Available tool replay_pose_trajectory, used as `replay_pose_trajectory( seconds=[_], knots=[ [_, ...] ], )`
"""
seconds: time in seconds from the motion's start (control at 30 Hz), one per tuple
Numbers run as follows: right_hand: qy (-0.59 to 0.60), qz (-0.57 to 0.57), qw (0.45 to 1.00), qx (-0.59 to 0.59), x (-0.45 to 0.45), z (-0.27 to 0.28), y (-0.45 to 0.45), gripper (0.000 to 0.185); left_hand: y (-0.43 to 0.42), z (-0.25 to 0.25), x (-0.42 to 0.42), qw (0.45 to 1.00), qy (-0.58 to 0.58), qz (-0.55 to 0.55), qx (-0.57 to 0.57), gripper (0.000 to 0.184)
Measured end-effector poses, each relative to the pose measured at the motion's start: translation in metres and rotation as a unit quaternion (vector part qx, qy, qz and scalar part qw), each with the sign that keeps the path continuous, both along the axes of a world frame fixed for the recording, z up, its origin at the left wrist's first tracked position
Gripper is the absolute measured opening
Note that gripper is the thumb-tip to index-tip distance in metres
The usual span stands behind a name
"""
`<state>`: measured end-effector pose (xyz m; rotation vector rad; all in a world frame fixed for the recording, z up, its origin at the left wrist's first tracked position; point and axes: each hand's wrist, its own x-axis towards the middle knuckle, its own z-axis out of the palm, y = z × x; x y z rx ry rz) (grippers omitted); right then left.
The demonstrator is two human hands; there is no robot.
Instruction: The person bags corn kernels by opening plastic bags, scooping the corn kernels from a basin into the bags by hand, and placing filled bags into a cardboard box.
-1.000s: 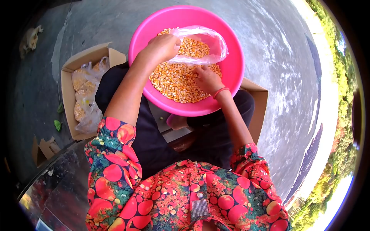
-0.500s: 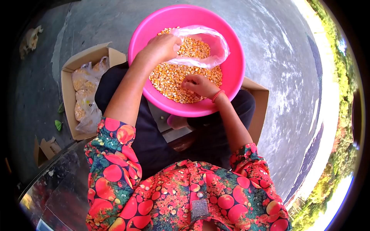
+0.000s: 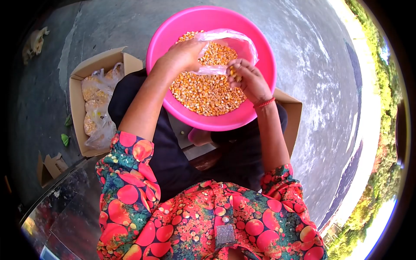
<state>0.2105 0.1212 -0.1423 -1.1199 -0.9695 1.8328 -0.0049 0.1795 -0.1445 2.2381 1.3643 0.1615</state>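
Observation:
A pink basin [image 3: 265,47] rests over my knees with loose yellow-orange corn kernels [image 3: 208,94] in it. Inside the basin lies a clear plastic bag [image 3: 249,50], its mouth spread and kernels within. My left hand [image 3: 185,54] grips the bag's left edge, its fingertips partly hidden by the plastic. Above the loose corn, at the bag's lower right rim, my right hand [image 3: 249,79] is curled around some kernels [image 3: 235,74], which show between its fingers. A red bracelet [image 3: 264,103] circles the right wrist.
At the left, a cardboard box [image 3: 76,108] holds plastic bags of corn [image 3: 97,102]. Another box [image 3: 291,113] stands behind my right knee. Cardboard scraps [image 3: 54,165], a green leaf [image 3: 65,139] and a pale crumpled item [image 3: 35,43] lie on the grey floor [image 3: 320,86].
My right hand has risen from the loose corn toward the bag's rim and turned, with kernels now visible in its fingers. My left hand stays at the bag's left edge, its fingers slightly shifted.

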Motion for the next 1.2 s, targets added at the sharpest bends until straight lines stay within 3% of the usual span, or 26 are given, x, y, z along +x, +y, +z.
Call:
replay_pose_trajectory(
  seconds=[0.13,0.17,0.2,0.23,0.27,0.33,0.37,0.4,0.47,0.5,0.6,0.67,0.73,0.83,0.87,0.93,0.97,1.0,1.07,1.1,1.13,1.2],
  knots=[
    [0.014,-0.090,0.993,0.074,0.002,0.016,0.026,0.016,0.000,-0.001,0.000,1.000,0.004,-0.006,0.006,0.066],
    [-0.123,-0.062,0.977,0.165,0.000,0.014,0.032,0.017,0.000,-0.001,-0.001,1.000,0.000,-0.006,-0.009,0.075],
    [-0.256,-0.033,0.933,0.252,-0.001,0.013,0.037,0.020,0.000,0.000,0.000,1.000,-0.004,-0.006,-0.024,0.084],
    [-0.461,-0.008,0.830,0.313,0.001,0.003,0.038,0.022,-0.001,-0.001,-0.001,1.000,-0.004,-0.006,-0.023,0.084],
    [-0.554,-0.028,0.719,0.419,0.001,-0.007,0.037,0.022,0.000,-0.003,0.000,1.000,-0.002,-0.004,-0.014,0.077],
    [-0.447,0.027,0.838,0.311,-0.004,-0.010,0.028,0.026,0.003,-0.005,-0.002,1.000,0.001,0.002,-0.005,0.069],
    [-0.404,0.079,0.861,0.299,-0.008,-0.012,0.022,0.030,0.005,-0.006,-0.002,1.000,-0.002,0.006,-0.018,0.069],
    [-0.478,0.102,0.775,0.401,-0.011,-0.018,0.015,0.032,0.005,-0.007,-0.001,0.999,-0.005,0.009,-0.031,0.069],
    [-0.561,0.078,0.678,0.469,-0.016,-0.044,-0.002,0.031,0.002,-0.018,0.001,0.999,-0.015,0.022,0.029,0.066],
    [-0.584,0.083,0.688,0.424,-0.019,-0.048,-0.012,0.025,0.000,-0.018,0.001,0.995,-0.025,0.038,0.090,0.063],
    [-0.625,0.159,0.690,0.329,-0.010,-0.053,-0.018,0.015,-0.001,-0.015,-0.001,0.994,-0.028,0.047,0.090,0.053],
    [-0.623,0.131,0.678,0.368,0.000,-0.055,-0.022,0.008,0.001,-0.005,-0.001,0.997,-0.024,0.046,0.056,0.048],
    [-0.607,0.197,0.716,0.282,0.010,-0.054,-0.022,0.019,0.002,-0.005,0.001,0.999,-0.020,0.043,0.021,0.044],
    [-0.535,0.162,0.761,0.328,0.016,-0.048,-0.025,0.031,0.002,-0.013,0.002,0.996,-0.038,0.027,0.070,0.038],
    [-0.535,0.161,0.762,0.328,0.019,-0.049,-0.023,0.031,0.003,-0.014,0.003,0.997,-0.037,0.021,0.065,0.036],
    [-0.592,0.087,0.714,0.364,0.019,-0.045,-0.015,0.051,0.001,-0.012,0.002,0.997,-0.036,0.013,0.061,0.035],
    [-0.615,0.088,0.733,0.278,0.022,-0.041,-0.006,0.061,0.002,-0.010,0.003,0.998,-0.044,0.015,0.046,0.033],
    [-0.608,0.065,0.750,0.251,0.025,-0.036,0.001,0.064,0.001,-0.009,0.003,0.998,-0.052,0.016,0.032,0.031],
    [-0.637,0.016,0.716,0.286,0.035,-0.037,0.011,0.067,-0.001,-0.013,0.002,0.997,-0.059,0.012,0.055,0.029],
    [-0.632,-0.035,0.701,0.328,0.032,-0.034,0.013,0.053,-0.002,-0.014,0.002,0.995,-0.066,0.007,0.079,0.027],
    [-0.633,-0.034,0.700,0.328,0.032,-0.029,0.013,0.053,-0.002,-0.014,0.002,0.995,-0.066,0.008,0.078,0.027],
    [-0.604,-0.031,0.724,0.330,0.030,-0.014,0.012,0.029,-0.002,-0.015,0.003,0.994,-0.067,0.017,0.087,0.026]
  ],
)
